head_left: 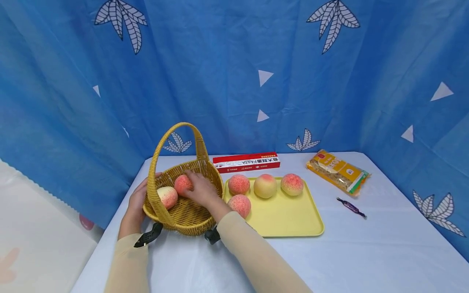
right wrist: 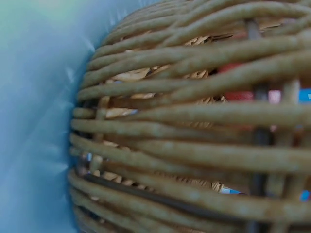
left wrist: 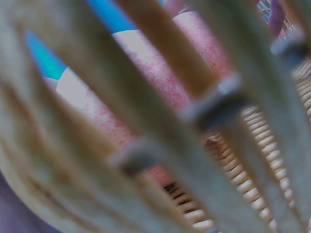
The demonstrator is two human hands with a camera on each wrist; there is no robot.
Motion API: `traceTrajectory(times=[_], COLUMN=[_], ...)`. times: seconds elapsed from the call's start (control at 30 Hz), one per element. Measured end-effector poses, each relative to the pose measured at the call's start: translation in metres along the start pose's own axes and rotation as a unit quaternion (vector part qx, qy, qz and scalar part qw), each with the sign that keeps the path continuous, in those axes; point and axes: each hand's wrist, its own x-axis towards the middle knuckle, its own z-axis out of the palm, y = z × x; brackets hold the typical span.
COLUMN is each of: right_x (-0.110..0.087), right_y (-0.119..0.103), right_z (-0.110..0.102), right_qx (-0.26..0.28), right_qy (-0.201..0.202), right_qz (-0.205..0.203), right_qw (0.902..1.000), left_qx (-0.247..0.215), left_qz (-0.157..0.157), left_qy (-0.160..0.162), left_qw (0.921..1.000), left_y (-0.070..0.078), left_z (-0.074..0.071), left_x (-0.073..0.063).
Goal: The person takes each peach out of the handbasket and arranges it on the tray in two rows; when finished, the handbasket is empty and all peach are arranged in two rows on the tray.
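Note:
A wicker basket [head_left: 190, 230] with a tall arched handle stands on the left part of the table. My left hand [head_left: 138, 199] holds its left side, the fingers reaching over the rim behind the handle. Inside the basket, my right hand [head_left: 201, 190] grips a red-speckled peach [head_left: 182, 185] from the right. A paler peach [head_left: 167, 197] lies beside it, partly behind the handle. In the left wrist view, close, blurred wicker strands partly cover a pink and white peach [left wrist: 150, 56]. The basket's woven wall [right wrist: 194, 155] fills most of the right wrist view.
Right of the basket, a yellow tray [head_left: 286, 219] carries several peaches [head_left: 265, 186]. Behind it stands a red pasta box [head_left: 247, 162]. An orange food packet [head_left: 337, 171] and a small purple-wrapped candy [head_left: 351, 207] lie farther right. A blue curtain [head_left: 227, 81] hangs behind the table.

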Motion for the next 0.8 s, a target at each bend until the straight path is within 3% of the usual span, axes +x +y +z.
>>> traceTrajectory(times=[0.17,0.47,0.8], right_x=[-0.0008,-0.0011,-0.0019], right_y=[-0.0004,-0.0018,-0.0020], right_z=[0.0006,0.0022,0.0043], right_qx=[-0.035,0.016,0.015], right_qy=[0.004,0.013,0.018], right_qz=[-0.003,0.019,0.036], right_qw=[0.9994,0.9996,0.9991], left_qx=[-0.008,-0.006,-0.010], left_qz=[-0.001,0.011,0.003], left_qy=[-0.001,-0.006,-0.002], left_qw=[1.0000,0.9999,0.9999], left_y=[0.0018,0.0012,-0.0012], left_z=[0.0013,-0.0008,0.0003], left_x=[0.0005,-0.0009,0.0003])
